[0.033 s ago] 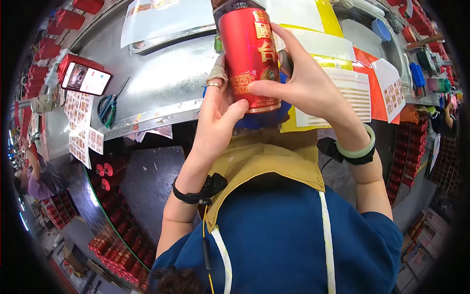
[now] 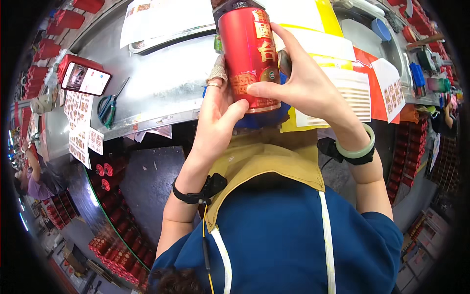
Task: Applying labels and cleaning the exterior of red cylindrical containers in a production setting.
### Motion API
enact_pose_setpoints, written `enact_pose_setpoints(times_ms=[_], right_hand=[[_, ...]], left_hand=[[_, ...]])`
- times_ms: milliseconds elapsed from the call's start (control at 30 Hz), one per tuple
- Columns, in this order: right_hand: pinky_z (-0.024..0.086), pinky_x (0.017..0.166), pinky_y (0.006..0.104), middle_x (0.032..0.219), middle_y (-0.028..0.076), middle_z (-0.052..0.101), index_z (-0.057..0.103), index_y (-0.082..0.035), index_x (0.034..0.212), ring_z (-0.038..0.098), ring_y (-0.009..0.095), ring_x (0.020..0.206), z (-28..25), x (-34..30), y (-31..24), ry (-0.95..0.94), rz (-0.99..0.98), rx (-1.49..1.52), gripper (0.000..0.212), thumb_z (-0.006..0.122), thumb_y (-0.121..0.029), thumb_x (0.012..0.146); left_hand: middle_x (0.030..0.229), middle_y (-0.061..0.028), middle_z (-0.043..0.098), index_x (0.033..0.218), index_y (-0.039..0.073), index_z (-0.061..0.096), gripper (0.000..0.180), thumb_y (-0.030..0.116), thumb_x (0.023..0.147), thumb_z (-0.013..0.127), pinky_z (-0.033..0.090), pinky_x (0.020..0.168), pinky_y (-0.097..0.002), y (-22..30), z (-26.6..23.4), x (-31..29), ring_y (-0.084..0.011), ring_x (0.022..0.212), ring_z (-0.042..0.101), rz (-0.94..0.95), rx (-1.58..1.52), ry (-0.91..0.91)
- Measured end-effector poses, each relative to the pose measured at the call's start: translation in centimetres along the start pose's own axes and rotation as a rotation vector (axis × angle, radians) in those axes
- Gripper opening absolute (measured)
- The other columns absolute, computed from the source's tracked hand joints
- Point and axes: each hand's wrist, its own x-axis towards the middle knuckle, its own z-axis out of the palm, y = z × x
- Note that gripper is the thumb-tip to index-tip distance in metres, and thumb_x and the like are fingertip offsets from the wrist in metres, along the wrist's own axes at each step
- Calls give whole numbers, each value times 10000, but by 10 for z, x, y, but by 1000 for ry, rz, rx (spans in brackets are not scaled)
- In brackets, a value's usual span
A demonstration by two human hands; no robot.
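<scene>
A red cylindrical bottle with raised gold characters and a small round dark-and-gold emblem lies between my hands, its dark neck pointing away from me. My left hand grips its left side, the thumb at the near bottom edge. Beige covers wrap fingers of that hand, and a ring sits below them. Round the right side curls my right hand, its thumb pressed flat on the gold patch low on the front. Its other fingertips are partly hidden behind the bottle. Beneath the near end shows something blue, mostly covered.
On the metal bench at left are green-handled scissors, a phone leaning on a red object, and sticker sheets. To the right lie a sheet of gold strips and another sticker sheet. Red bottles stand lower left.
My right thumb has slid very slightly left on the bottle's gold patch. The bottle and my left hand look unmoved.
</scene>
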Motion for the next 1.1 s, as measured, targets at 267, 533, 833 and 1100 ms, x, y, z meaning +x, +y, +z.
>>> enact_pose_setpoints(times_ms=[267, 533, 833, 1100], right_hand=[[454, 1132, 367, 1456, 199, 548, 263, 18, 1613, 563, 224, 1324, -3, 2, -2, -58, 6, 95, 1010, 889, -140, 836], [459, 1129, 365, 1459, 196, 544, 274, 15, 1608, 561, 227, 1319, -2, 1, 1, -34, 7, 49, 999, 887, -127, 833], [459, 1127, 367, 1466, 201, 532, 274, 16, 1606, 550, 232, 1323, -1, 1, 4, -21, -1, 4, 988, 881, -128, 841], [443, 1141, 370, 1475, 198, 523, 265, 19, 1608, 544, 239, 1332, -1, 1, 5, -17, 9, 3, 991, 876, -122, 841]], left_hand=[[1644, -187, 304, 1651, -29, 87, 821, -74, 966, 536, 341, 1236, -422, 2, 4, 1, -259, 1501, 385, 5, 48, 25], [1616, -180, 339, 1632, -28, 126, 797, -56, 982, 585, 367, 1226, -419, 8, 15, 4, -252, 1480, 405, -16, 24, 77], [1648, -183, 314, 1636, -45, 127, 827, -73, 954, 594, 307, 1253, -413, 8, 13, 3, -253, 1517, 358, -6, 44, 75], [1675, -178, 294, 1647, -44, 128, 853, -86, 939, 601, 280, 1264, -409, 6, 11, 3, -254, 1540, 329, -35, 40, 77]])
